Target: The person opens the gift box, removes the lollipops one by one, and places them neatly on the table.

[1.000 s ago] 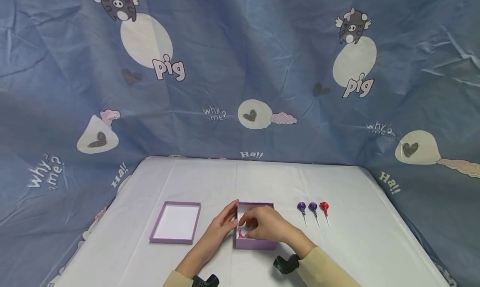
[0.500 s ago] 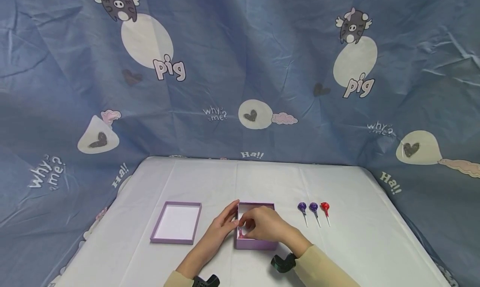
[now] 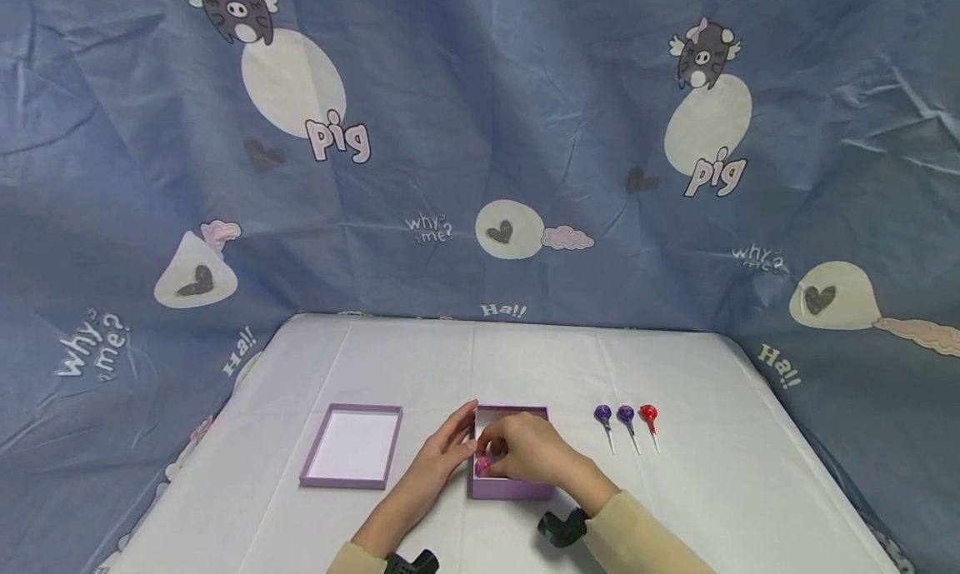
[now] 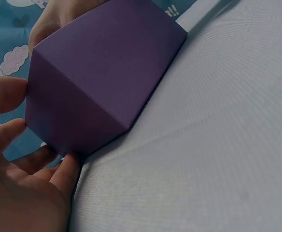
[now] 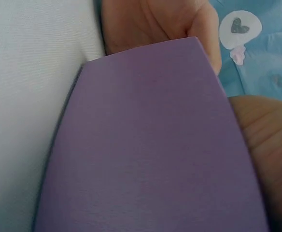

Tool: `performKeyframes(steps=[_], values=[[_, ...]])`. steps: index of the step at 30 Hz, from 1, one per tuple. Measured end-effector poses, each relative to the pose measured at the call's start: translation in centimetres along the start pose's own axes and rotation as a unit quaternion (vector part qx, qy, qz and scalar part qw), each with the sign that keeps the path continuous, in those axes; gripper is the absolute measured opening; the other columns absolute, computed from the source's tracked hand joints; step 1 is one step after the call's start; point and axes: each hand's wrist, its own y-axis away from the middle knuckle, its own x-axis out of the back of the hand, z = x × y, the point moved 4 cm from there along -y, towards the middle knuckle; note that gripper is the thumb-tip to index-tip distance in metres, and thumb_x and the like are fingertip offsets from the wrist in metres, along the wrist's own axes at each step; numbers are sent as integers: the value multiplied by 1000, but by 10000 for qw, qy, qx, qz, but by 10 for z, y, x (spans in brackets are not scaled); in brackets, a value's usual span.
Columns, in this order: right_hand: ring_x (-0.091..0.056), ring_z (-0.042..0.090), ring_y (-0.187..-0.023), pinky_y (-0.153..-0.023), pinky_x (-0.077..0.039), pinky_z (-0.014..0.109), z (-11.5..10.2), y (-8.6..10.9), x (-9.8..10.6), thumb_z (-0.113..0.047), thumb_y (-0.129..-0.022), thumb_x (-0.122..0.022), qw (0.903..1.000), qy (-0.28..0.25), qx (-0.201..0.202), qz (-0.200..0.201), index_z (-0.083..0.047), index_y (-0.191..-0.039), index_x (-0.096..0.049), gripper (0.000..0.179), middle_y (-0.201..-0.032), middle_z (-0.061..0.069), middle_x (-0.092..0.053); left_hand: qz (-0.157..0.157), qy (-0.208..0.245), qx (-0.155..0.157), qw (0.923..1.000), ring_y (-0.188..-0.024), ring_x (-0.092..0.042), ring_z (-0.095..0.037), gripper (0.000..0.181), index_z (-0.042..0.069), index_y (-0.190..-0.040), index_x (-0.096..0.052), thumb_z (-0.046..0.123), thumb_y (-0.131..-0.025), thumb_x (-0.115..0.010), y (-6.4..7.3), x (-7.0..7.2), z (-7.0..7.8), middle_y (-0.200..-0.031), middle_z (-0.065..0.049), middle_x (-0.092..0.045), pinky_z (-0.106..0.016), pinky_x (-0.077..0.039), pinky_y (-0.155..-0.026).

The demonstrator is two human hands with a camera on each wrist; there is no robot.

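Head view: blue pig-print backdrop [image 3: 420, 82] fills the upper frame, white-covered bench [image 3: 397, 357] the lower. Purple box [image 3: 512, 490] sits lower centre, open top. Shallow purple-rimmed lid [image 3: 352, 445] lies flat at lower left, white inside up, apart from the box. Left hand [image 3: 447, 449] isn't clenched: fingers extended along the box's left wall, touching it; left wrist view agrees. Right hand [image 3: 528, 447] is down inside the box, fingers curled in a pinch. Right of centre, in a row: two purple lollipops [image 3: 626, 413], one red lollipop [image 3: 648, 413], sticks toward frame bottom. Pink-wrapped candy [image 3: 482, 466]: in that pinch, box's lower-left corner, partly hidden.
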Motion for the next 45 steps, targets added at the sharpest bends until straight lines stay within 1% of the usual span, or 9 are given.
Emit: performKeyframes(steps=[5, 9, 13, 18, 23, 29, 34, 41, 45], values=[[-54, -2, -65, -58, -46, 19, -1, -2, -2, -31, -78, -88, 9998, 206, 36, 34, -30, -86, -76, 14, -71, -21, -61, -34, 33, -41, 10000, -151, -18, -30, 63, 21, -160, -27, 18, -104, -55, 1, 0, 2, -165, -15, -18, -46, -20, -121], [-52, -2, -63, -56, -45, 21, -1, -4, -4, -30, -76, -89, 9995, 316, -36, -22, -33, -80, -74, 16, -68, -24, -57, -49, 47, -68, 10000, -151, -18, -31, 63, 20, -161, -26, 13, -104, -53, 1, 0, 1, -165, -16, -18, -45, -20, -121], [-52, -1, -63, -57, -44, 22, -1, -5, -4, -27, -74, -90, 9993, 356, -109, -68, -33, -79, -73, 19, -68, -23, -58, -31, 14, -59, 10000, -151, -19, -30, 62, 21, -160, -27, 14, -104, -53, 0, 1, 1, -165, -15, -19, -43, -21, -120], [-52, -1, -64, -58, -46, 21, 0, -5, -4, -24, -75, -90, 9992, 363, -60, -152, -31, -79, -72, 20, -70, -20, -60, -12, -34, -67, 10000, -151, -20, -28, 62, 22, -160, -27, 16, -104, -53, 0, 0, 1, -165, -14, -20, -43, -21, -120], [-55, -1, -66, -62, -48, 19, 0, -2, -4, -24, -77, -88, 9996, 188, -23, -207, -29, -82, -72, 17, -73, -21, -61, 39, -26, -4, 10000, -150, -21, -24, 61, 27, -159, -30, 17, -104, -54, 1, 0, -1, -165, -10, -22, -40, -21, -121], [-56, -2, -67, -62, -50, 17, -2, 1, 0, -18, -79, -86, 9997, -153, 115, -180, -23, -86, -73, 16, -73, -19, -61, -1, -19, -43, 10000, -151, -21, -26, 61, 25, -160, -29, 17, -104, -54, 0, 0, -4, -165, -13, -21, -42, -21, -121], [-58, -1, -68, -62, -51, 17, -5, 4, 4, -13, -79, -85, 9990, -388, 233, -58, -19, -90, -75, 17, -76, -15, -65, -17, -74, -58, 10000, -150, -21, -25, 61, 27, -159, -29, 19, -104, -55, 0, 1, -2, -165, -12, -21, -40, -22, -120], [-61, 5, -71, -63, -51, 18, -3, 7, 9, -12, -78, -84, 9983, -519, 264, 99, -20, -94, -74, 20, -79, -14, -65, -35, -61, -103, 9999, -151, -21, -27, 62, 24, -160, -29, 19, -104, -55, 0, 1, 1, -165, -15, -21, -39, -23, -120], [-62, 8, -72, -63, -51, 18, -2, 9, 11, -11, -78, -83, 9977, -602, 255, 149, -21, -93, -73, 21, -79, -14, -64, -39, -55, -107, 9999, -151, -20, -30, 62, 21, -160, -28, 17, -104, -54, 1, 0, 1, -164, -17, -21, -41, -22, -120]])
